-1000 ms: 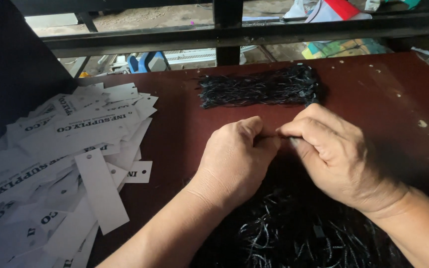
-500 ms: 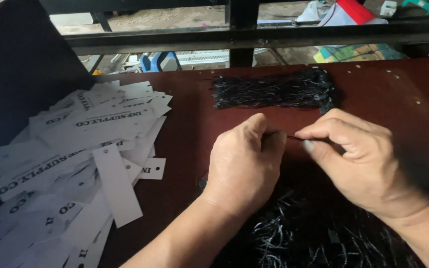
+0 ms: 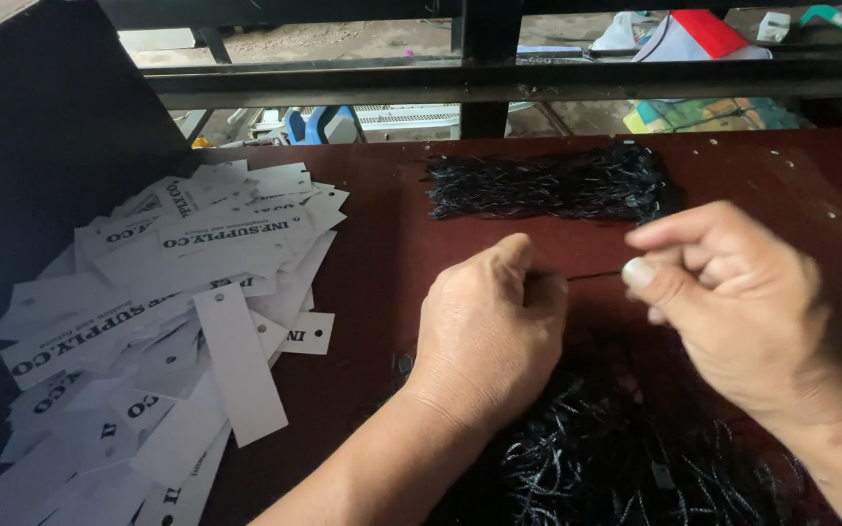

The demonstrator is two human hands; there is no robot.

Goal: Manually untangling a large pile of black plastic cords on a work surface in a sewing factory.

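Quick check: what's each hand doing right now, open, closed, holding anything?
Left hand: closed, pinching one end of a thin black string.
Right hand: closed, thumb and forefinger pinching the string's other end.

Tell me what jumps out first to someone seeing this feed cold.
The two hands at centre: the left hand and the right hand pinch a thin black string stretched between them above the dark red table. On the left sprawls a heap of white paper tags. A neat bundle of black strings lies at the far edge, and a looser pile of strings sits below the hands.
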